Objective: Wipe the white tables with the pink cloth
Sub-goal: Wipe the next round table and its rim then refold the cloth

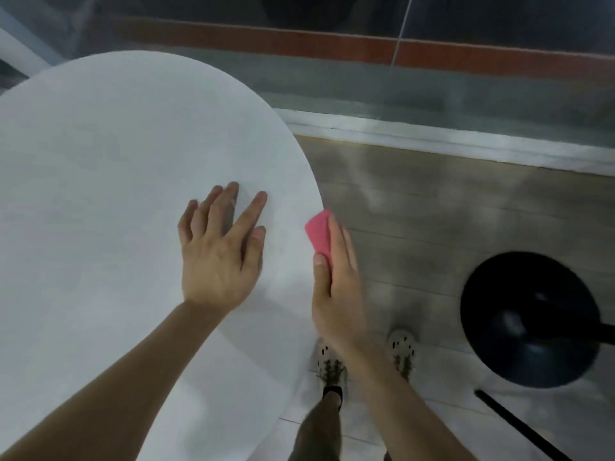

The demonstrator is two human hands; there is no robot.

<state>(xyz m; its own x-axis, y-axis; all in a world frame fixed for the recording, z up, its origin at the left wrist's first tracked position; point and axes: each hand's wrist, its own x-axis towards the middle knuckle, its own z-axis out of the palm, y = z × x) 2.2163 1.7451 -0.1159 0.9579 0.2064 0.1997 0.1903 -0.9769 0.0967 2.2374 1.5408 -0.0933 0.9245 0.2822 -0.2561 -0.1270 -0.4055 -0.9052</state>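
The pink cloth (320,232), folded into a small thick pad, sits right at the right-hand rim of the round white table (116,161). Its left corner overlaps the edge of the tabletop and the rest hangs past it over the floor. Whether it actually presses on the rim cannot be told through the blur. The right hand (337,287) pinches the cloth: the thumb (321,271) lies along the cloth's near side, and the other fingers, pressed together and nearly straight, run along its far side.

Just to the left, the left hand (219,254) rests palm-down on the tabletop near the same edge. Its fingers (229,197) are straight and spread apart, pointing away from the person. The two hands are near each other but not touching.

Below the right forearm, the person's two feet stand on the floor in pale speckled shoes (402,347), close to the table's edge. The wood-look floor (432,211) gives way to lighter tiles underfoot. A round black base (529,319) sits on the floor well to the right, with a thin black bar (519,424) lying near it. A glass wall (332,78) with a red band (266,38) runs along the far side.
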